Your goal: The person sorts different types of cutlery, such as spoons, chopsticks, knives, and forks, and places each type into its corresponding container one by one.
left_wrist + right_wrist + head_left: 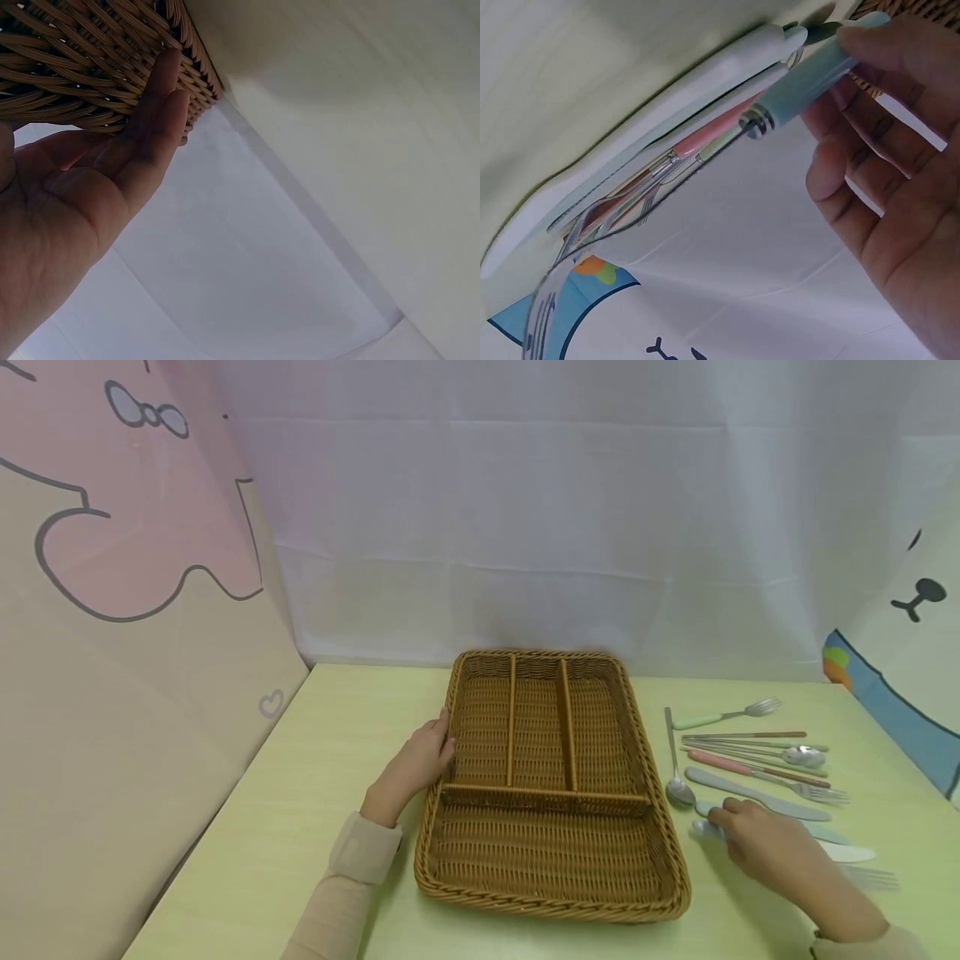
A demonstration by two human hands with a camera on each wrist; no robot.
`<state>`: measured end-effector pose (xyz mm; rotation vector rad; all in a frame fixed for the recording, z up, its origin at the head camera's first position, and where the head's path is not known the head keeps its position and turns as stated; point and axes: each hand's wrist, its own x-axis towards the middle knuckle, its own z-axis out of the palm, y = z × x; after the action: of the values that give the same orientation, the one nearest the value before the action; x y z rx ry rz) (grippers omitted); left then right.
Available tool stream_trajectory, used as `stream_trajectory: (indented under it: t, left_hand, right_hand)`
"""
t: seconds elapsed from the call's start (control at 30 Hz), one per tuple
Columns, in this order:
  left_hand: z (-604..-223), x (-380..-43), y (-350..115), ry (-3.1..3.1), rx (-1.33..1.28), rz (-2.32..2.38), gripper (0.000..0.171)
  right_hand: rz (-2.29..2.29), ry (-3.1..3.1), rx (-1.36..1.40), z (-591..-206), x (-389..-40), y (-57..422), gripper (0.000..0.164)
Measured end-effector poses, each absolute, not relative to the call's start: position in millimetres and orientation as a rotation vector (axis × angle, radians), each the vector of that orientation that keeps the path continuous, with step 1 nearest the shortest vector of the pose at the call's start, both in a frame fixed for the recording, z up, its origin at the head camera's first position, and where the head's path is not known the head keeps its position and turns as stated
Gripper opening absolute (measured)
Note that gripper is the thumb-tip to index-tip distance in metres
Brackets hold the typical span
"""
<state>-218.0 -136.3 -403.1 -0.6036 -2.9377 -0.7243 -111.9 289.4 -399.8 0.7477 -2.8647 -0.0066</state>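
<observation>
A brown wicker basket (551,797) with dividers lies on the table, and my left hand (416,764) grips its left rim. In the left wrist view the fingers (154,127) lie along the outer weave. To the right of the basket, my right hand (780,847) pinches a fork with a light blue handle (810,82). The fork's tines (541,315) point away from the palm, and in the head view they look blurred. Just beyond this hand lie several table knives, among them a grey one (761,793) and a white-bladed one (851,852).
A long-handled spoon (679,792) lies along the basket's right side. Farther back are a green-handled fork (697,722), a pink-handled fork (723,762), another spoon (804,756) and several thin sticks (780,735). Behind the table hangs a white cloth (487,527); printed cloths flank it.
</observation>
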Motion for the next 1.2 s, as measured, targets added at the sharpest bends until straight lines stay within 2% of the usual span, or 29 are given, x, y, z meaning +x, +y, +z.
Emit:
stream_trajectory:
  t: [0.33, 1.2]
  left_hand:
    - [-403.2, -218.4, -135.5, -2.942, -0.599, -0.722, 0.055]
    - [-403.9, -218.5, -135.2, -2.945, -0.587, -0.731, 0.055]
  right_hand:
    - [-0.018, -2.808, 0.749, -382.7, -112.5, 280.7, 0.029]
    - [-0.027, -2.635, 0.935, -344.1, -126.7, 213.9, 0.022]
